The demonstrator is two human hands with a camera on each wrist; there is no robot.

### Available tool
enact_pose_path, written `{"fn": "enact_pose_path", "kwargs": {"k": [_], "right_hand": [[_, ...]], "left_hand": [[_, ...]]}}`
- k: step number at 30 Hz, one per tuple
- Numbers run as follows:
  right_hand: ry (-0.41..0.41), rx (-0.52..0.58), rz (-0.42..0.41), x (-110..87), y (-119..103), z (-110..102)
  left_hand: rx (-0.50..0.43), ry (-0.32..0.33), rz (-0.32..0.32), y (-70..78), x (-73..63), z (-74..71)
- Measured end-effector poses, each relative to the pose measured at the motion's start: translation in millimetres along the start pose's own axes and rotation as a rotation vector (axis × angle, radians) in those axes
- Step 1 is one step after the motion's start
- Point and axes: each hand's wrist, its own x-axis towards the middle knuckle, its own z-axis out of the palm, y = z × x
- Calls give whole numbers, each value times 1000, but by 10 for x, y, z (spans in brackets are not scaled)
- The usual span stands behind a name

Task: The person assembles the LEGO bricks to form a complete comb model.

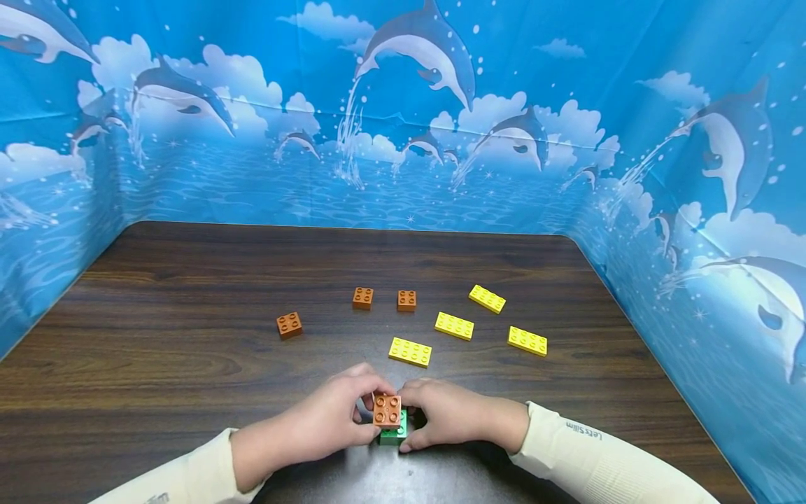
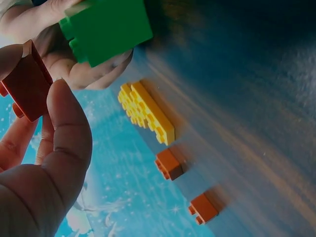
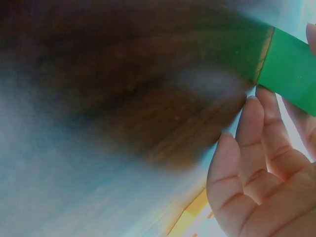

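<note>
Both hands are at the bottom centre of the head view, close together. The left hand [image 1: 343, 413] pinches an orange brick [image 1: 387, 411] between thumb and fingers, studs up. The right hand [image 1: 447, 413] grips a green brick [image 1: 393, 439], thumb at the near side and fingers at the far side. From above, the orange brick covers part of the green brick; in the left wrist view a gap shows between the two, so they are apart. There the orange brick is at the left edge and the green brick at the top, its studs facing left. In the right wrist view the green brick is at the upper right edge, with fingers bent just below it.

The other pieces lie loose on the dark wood counter [image 1: 157, 294], studs up. Three more orange bricks are in the middle of the frame: one left of centre [image 1: 290, 325], and two side by side [image 1: 362, 298] [image 1: 406, 301] farther right. Four yellow bricks, flatter and longer, lie to the right: one [image 1: 411, 352] just above the hands, one [image 1: 455, 326] up and right of it, one [image 1: 488, 299] highest, one [image 1: 527, 341] farthest right. A blue dolphin curtain [image 1: 403, 175] fills the top. White sleeves [image 1: 585, 448] cover both forearms.
</note>
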Motion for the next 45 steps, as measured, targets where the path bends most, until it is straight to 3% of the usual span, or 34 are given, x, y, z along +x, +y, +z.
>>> {"fn": "enact_pose_path", "kwargs": {"k": [17,45], "right_hand": [[-1,3,-7,-2,7,-8],[8,-6,3,-34,11,8]], "left_hand": [[42,9,19,-16,26,88],[57,-11,-17,-54,47,139]]}}
